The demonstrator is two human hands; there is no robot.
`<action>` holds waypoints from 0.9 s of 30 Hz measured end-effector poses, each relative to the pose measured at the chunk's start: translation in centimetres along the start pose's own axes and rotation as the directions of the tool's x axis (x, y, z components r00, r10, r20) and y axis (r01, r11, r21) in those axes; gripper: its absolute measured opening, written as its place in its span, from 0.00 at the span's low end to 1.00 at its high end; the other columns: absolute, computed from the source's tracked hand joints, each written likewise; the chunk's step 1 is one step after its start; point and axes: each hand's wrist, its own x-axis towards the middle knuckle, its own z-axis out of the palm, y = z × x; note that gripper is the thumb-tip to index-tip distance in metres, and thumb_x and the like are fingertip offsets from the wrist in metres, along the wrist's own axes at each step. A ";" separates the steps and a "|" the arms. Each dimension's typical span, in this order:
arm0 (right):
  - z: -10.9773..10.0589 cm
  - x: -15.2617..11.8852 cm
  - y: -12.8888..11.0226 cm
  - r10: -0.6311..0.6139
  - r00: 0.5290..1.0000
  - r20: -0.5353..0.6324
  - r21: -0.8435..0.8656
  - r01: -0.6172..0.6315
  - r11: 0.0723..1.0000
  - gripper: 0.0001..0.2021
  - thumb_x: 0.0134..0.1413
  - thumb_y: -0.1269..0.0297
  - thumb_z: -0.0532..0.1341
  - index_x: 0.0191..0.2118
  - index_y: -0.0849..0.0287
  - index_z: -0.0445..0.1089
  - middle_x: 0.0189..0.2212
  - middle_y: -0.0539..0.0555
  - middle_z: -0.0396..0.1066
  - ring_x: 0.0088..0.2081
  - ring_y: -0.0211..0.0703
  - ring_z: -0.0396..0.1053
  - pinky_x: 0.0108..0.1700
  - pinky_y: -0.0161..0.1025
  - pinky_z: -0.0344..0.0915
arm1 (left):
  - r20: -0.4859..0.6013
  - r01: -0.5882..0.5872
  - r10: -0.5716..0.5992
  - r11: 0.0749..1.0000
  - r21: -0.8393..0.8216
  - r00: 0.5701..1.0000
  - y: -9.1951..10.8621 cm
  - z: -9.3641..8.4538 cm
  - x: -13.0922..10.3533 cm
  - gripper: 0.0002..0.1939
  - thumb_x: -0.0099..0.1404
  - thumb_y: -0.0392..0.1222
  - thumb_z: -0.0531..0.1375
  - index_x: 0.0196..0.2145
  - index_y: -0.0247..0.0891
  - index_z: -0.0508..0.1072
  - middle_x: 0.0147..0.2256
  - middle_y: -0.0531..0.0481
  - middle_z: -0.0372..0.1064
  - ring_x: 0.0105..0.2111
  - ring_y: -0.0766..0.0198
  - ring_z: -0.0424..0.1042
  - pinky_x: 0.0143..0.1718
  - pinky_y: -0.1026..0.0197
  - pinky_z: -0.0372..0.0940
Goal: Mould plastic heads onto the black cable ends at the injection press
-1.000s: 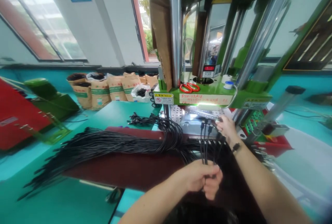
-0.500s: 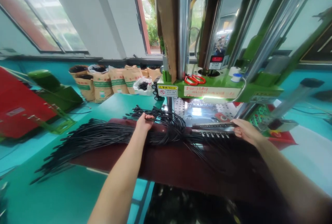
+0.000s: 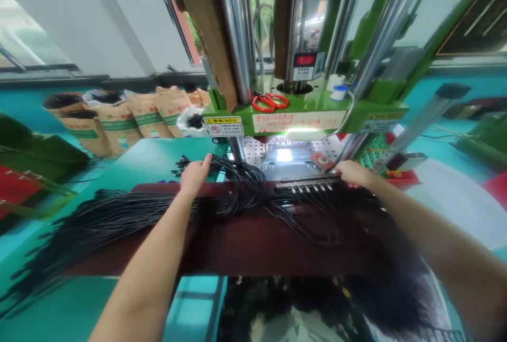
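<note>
My left hand [image 3: 194, 177] is closed over black cables at the back edge of a dark red board, thumb up. Its fingertips are mostly hidden. A long bundle of black cables [image 3: 122, 209] fans out to the left, and a loop of cables [image 3: 249, 173] curves up between my hands. My right hand [image 3: 354, 174] pinches the right end of a narrow metal bar [image 3: 307, 179]. Light-coloured pieces stand in a row along the bar's front edge, with cables running from them. A lit perforated machine plate [image 3: 253, 153] lies just behind the bar.
A green press [image 3: 233, 112] with steel columns stands over the plate; red-handled scissors [image 3: 270, 102] lie on its ledge. The dark red board [image 3: 253, 249] spans the front. Paper sacks [image 3: 116, 125] line the left wall. A red tray [image 3: 407, 178] sits at right.
The view has swung right, so the scene sits further left. Both hands keep their holds. The bar appears slightly further right relative to the press, and the cables in front of it show more clearly.
</note>
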 end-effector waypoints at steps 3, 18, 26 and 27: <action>0.1 -0.7 -0.4 -0.133 0.987 -0.092 -0.169 0.116 0.979 0.10 0.42 0.81 0.55 0.29 0.64 0.70 0.31 0.62 0.71 0.34 0.50 0.72 0.34 0.40 0.63 | -0.204 -0.323 0.369 0.919 0.227 0.907 1.6 -2.0 -4.5 0.13 0.58 0.48 0.55 0.22 0.39 0.62 0.19 0.53 0.57 0.23 0.64 0.57 0.27 0.64 0.49; 2.0 -5.3 -0.9 -0.446 0.880 -0.161 -0.426 0.346 0.836 0.13 0.52 0.79 0.49 0.41 0.62 0.64 0.41 0.59 0.65 0.44 0.48 0.62 0.38 0.38 0.57 | 0.574 -0.487 0.642 0.764 -0.422 0.509 5.4 10.2 -21.4 0.12 0.57 0.51 0.58 0.25 0.40 0.72 0.28 0.47 0.63 0.35 0.56 0.59 0.45 0.57 0.49; 0.7 -3.4 -1.7 -0.331 0.943 0.027 -0.327 0.322 0.889 0.10 0.43 0.78 0.57 0.32 0.63 0.71 0.37 0.61 0.68 0.38 0.49 0.68 0.31 0.36 0.58 | 0.682 -0.489 0.608 0.775 -0.400 0.406 6.3 11.9 -22.9 0.19 0.56 0.57 0.55 0.20 0.40 0.70 0.20 0.49 0.62 0.29 0.58 0.63 0.40 0.59 0.52; 0.3 -3.3 -1.9 -0.318 0.946 0.055 -0.312 0.319 0.895 0.09 0.41 0.77 0.58 0.31 0.63 0.72 0.36 0.60 0.69 0.35 0.48 0.68 0.30 0.36 0.58 | 0.704 -0.531 0.602 0.763 -0.368 0.377 6.4 11.9 -22.8 0.21 0.57 0.59 0.54 0.20 0.40 0.70 0.20 0.50 0.63 0.28 0.59 0.63 0.38 0.60 0.53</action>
